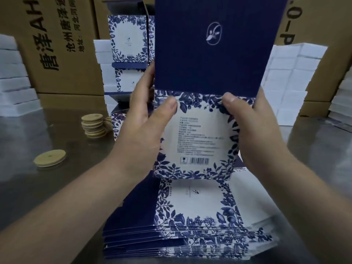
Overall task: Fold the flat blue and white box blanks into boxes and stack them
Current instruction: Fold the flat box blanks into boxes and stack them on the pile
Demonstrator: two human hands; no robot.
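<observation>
Blank (pixel 198 130) held upright before me, above flat pile (pixel 190 221); my left hand (pixel 141 130) and right hand (pixel 253 128) grip its sides, thumbs pinching near navy flap crease, probably to square it open; finished boxes (pixel 129 54) stacked behind; wooden discs (pixel 93 124) left on table (pixel 38 187).

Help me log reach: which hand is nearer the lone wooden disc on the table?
Left. The left hand holds the box blank's left edge, the wooden disc off to its left; the right hand holds the blank's right edge, farther away.
</observation>
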